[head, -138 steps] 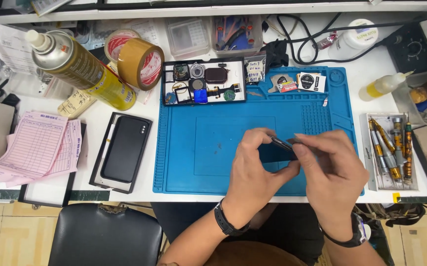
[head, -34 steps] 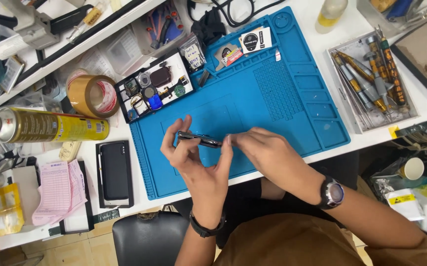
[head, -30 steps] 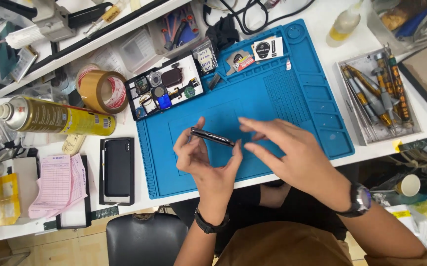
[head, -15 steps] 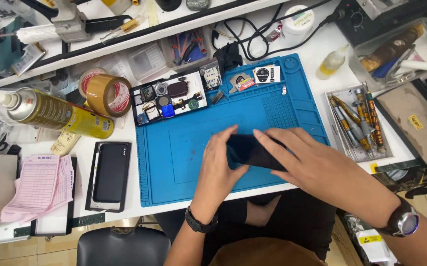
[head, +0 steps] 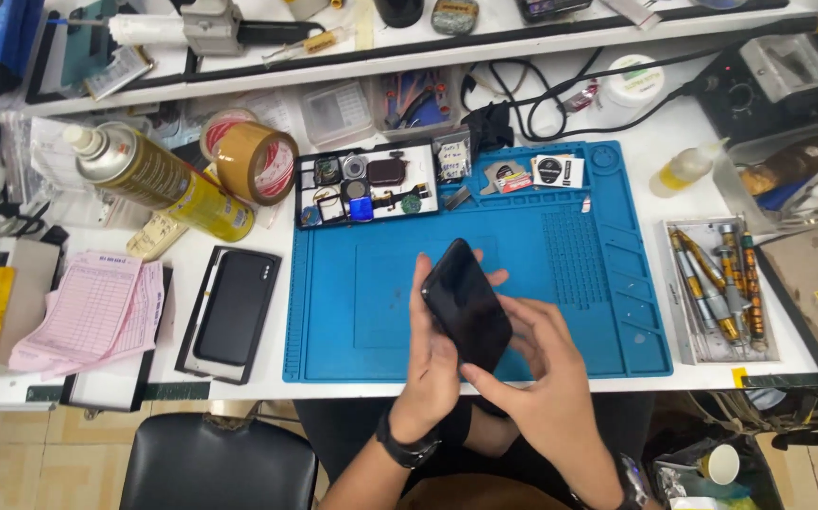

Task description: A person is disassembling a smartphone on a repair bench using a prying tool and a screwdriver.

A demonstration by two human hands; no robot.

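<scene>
Above the near edge of the blue silicone repair mat (head: 560, 246), the left hand (head: 432, 364) and right hand (head: 546, 382) together grip a glossy black slab-shaped phone (head: 465, 304), tilted.

Glossy black glass phone (head: 465, 307); matt blue rubbery mat (head: 579, 274); shiny metal spray can (head: 159, 179).

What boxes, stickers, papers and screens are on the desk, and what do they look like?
Phone: held in both hands above the blue mat, black, screen dark.
Second phone: left of the mat, black, in an open box tray.
Spray can: lying at back left, gold and yellow.
Pink forms: far left, stacked.
</scene>
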